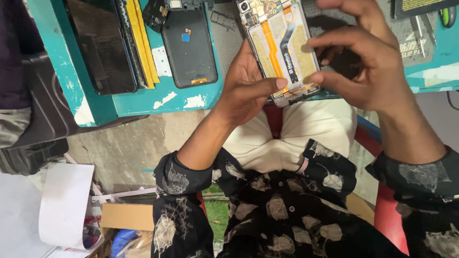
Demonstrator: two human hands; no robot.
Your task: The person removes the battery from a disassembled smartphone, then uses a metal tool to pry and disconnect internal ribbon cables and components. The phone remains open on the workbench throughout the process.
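Seen from the head camera, the person sits at a teal desk (143,102) with chipped paint and holds an opened smartphone (282,48) at its near edge, above their lap. The phone lies with its back removed, showing a pale frame, an orange flex cable running down the middle, a dark ribbon beside it and a camera module at the far end. The left hand (246,88) grips the phone from its left side, palm against the edge and thumb pressed over the lower corner, so its fingers are closed on the phone. The right hand (368,67) reaches in from the right, its fingers (330,79) curled, with the thumb and forefinger pinched at the phone's lower right edge; whether they hold some small part there cannot be told. Just left of the phone on the desk lies a dark back cover (189,48) with a small blue sticker, and farther left a black phone (103,45) rests face up with yellow strips (141,43) between the two. A grey slip mat (416,48) covers the desk under the right hand, with tweezers (423,26) lying on it. The person wears a dark patterned shirt (282,210) and pale trousers (287,138) and sits on a red chair (389,210). On the floor to the left lies a white sheet (64,205) beside a cardboard box (126,216).
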